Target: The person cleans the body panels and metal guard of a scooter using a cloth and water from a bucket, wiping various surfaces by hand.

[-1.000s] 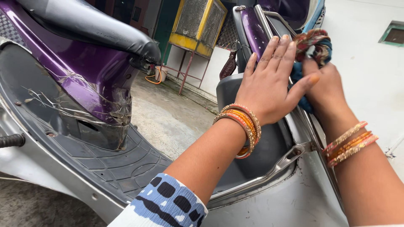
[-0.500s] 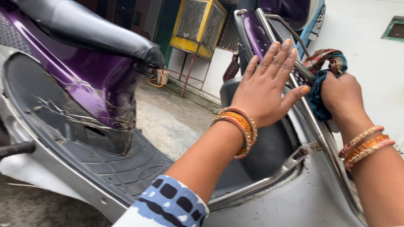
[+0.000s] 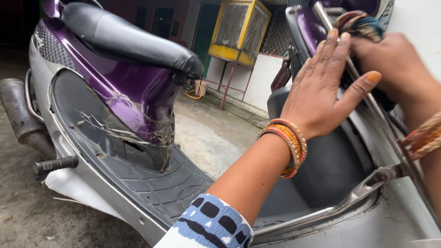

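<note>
A purple and grey scooter (image 3: 138, 105) stands in front of me, its black seat (image 3: 133, 43) at upper left. My left hand (image 3: 326, 87) lies flat, fingers spread, on the inner side of the scooter's front panel (image 3: 330, 170). My right hand (image 3: 395, 62) is on the outer side of that panel, closed around a bunched multicoloured cloth (image 3: 360, 23) near the panel's top edge. Both wrists wear orange and gold bangles. A blue and white patterned sleeve covers my left upper arm.
The ribbed black footboard (image 3: 156, 183) runs below the seat, with a cracked purple panel above it. A footpeg (image 3: 55, 164) and exhaust (image 3: 20, 115) sit at left. A yellow box on a metal stand (image 3: 236, 32) stands behind on the concrete floor. A white wall is at right.
My right hand has moved with the cloth up along the panel's outer edge, after dipping lower half a second ago. The view has shifted left, showing more of the scooter's rear. My left hand stays flat.
</note>
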